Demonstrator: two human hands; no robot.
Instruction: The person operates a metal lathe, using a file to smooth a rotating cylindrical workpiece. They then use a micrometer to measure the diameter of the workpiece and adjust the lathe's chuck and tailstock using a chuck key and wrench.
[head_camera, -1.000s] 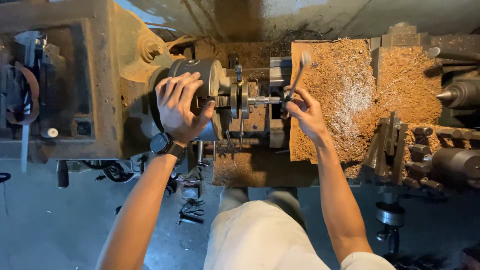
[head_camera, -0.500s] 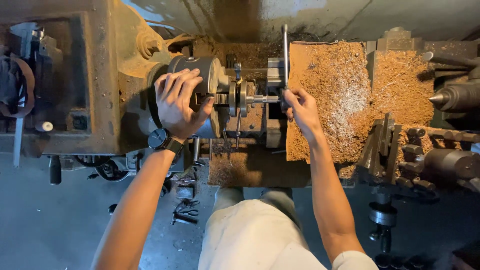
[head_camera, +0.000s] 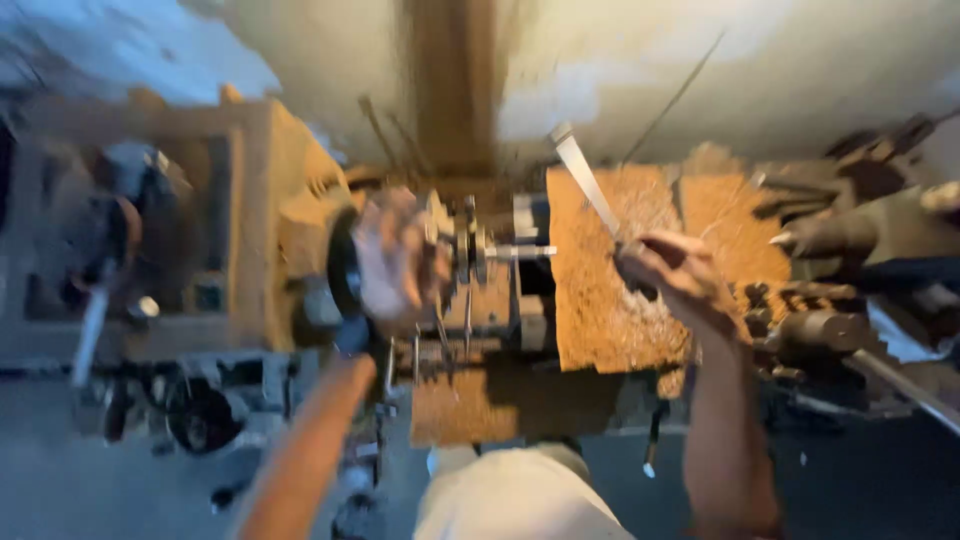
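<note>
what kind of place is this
Most likely a woodturning workshop, though the picture is blurred. The left hand rests on the chuck of a worn lathe, the right hand holds a long flat metal tool, and sawdust covers the bed.

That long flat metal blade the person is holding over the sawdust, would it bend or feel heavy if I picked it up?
Probably stiff: the metal blade stands straight out from the right hand, with no sag. Likely rather heavy for its slim size, since it looks like bare steel. Its smooth, shiny face might be slippery, though the blurred picture makes that hard to tell.
</note>
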